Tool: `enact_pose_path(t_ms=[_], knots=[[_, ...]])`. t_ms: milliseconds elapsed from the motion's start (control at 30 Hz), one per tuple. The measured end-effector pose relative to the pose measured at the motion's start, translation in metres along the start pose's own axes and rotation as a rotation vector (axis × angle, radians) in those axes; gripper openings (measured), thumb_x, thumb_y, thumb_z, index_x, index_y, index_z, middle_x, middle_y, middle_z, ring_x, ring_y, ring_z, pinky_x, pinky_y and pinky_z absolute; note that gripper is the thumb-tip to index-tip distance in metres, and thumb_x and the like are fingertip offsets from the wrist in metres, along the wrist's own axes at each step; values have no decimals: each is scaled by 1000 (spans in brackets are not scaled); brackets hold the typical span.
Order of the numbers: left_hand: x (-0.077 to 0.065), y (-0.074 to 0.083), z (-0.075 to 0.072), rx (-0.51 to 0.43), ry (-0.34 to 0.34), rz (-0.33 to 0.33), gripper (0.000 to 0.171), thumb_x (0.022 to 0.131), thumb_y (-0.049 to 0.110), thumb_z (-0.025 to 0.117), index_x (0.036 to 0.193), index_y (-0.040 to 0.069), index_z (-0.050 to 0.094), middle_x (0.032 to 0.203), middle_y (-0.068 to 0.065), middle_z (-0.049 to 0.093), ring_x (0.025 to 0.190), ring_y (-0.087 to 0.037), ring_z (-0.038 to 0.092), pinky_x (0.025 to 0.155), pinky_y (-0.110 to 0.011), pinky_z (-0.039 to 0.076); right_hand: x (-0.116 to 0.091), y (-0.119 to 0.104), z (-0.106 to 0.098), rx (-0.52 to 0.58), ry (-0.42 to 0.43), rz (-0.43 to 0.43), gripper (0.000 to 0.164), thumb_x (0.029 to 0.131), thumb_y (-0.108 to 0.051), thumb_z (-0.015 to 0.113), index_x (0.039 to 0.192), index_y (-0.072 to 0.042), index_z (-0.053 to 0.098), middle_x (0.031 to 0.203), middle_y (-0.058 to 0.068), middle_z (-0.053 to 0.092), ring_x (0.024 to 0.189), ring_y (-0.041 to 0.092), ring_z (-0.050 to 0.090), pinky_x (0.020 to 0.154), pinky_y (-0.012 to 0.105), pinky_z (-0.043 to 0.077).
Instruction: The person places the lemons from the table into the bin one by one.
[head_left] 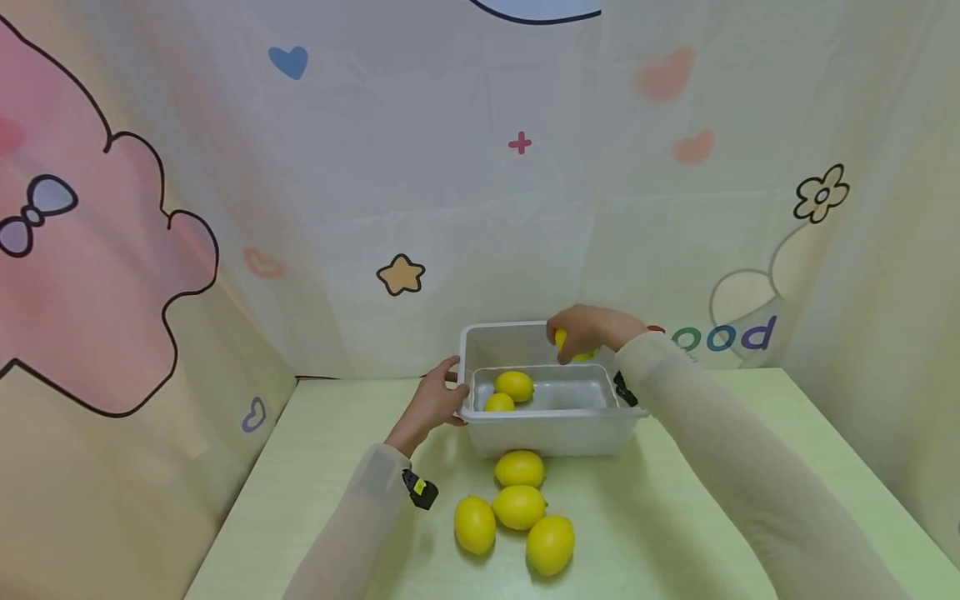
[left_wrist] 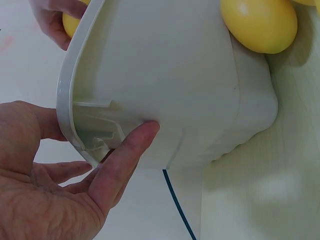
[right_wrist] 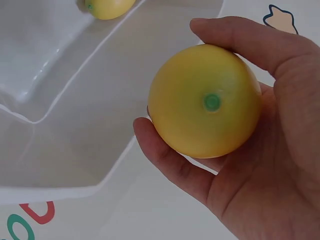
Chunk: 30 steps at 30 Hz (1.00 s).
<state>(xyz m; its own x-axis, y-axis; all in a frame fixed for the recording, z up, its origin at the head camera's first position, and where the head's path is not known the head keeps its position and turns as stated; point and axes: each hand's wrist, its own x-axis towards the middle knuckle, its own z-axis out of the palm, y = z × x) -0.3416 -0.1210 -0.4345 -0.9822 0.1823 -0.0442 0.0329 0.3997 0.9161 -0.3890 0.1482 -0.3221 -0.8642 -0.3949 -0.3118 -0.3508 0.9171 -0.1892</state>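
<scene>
Before patterned curtain (head_left: 450,167), at pale-green table (head_left: 322,433), left fingers (left_wrist: 125,161) gripping tub (head_left: 551,437), right fingers (right_wrist: 172,166) holding lemon (right_wrist: 195,105)

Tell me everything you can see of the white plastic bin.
The white, rectangular, plastic-looking bin stands open-topped on the pale green table, long side towards the person. Its projecting rim has small ribs beneath. Two oval yellow lemons lie inside, towards the left; the person's left hand grips the bin's left end.

Yellow lemon (right_wrist: 200,102) held at rim of white tub (head_left: 555,437); two lemons (head_left: 514,386) inside, four lemons (head_left: 520,507) in front.
</scene>
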Motion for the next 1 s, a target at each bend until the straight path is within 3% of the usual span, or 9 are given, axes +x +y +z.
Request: enact_pose_path(t_ms=[567, 800, 1000], knots=[[0, -3, 0, -2, -17, -1, 62, 98, 15, 54, 155, 14, 28, 142, -25, 47, 109, -45, 63, 62, -36, 62, 18, 22, 21, 141, -99, 130, 34, 86, -27, 72, 116, -19, 61, 122, 7, 57, 103, 27, 52, 76, 37, 53], [-1, -2, 0, -26, -29, 1, 62, 98, 15, 53, 155, 15, 27, 145, -26, 44, 111, -47, 62, 62, -37, 62, 18, 32, 29, 106, -76, 107, 30, 84, -27, 74, 110, -19, 63, 110, 6, 58, 95, 25, 52, 68, 32, 46], [0, -1, -1, -26, -30, -4, 62, 99, 16, 53, 155, 16, 27, 146, -26, 43, 110, -46, 63, 63, -36, 62, 19, 34, 31, 115, -60, 103, 31, 83, -27, 75, 112, -20, 64, 113, 6, 59, 98, 26, 53, 70, 34, 46]])
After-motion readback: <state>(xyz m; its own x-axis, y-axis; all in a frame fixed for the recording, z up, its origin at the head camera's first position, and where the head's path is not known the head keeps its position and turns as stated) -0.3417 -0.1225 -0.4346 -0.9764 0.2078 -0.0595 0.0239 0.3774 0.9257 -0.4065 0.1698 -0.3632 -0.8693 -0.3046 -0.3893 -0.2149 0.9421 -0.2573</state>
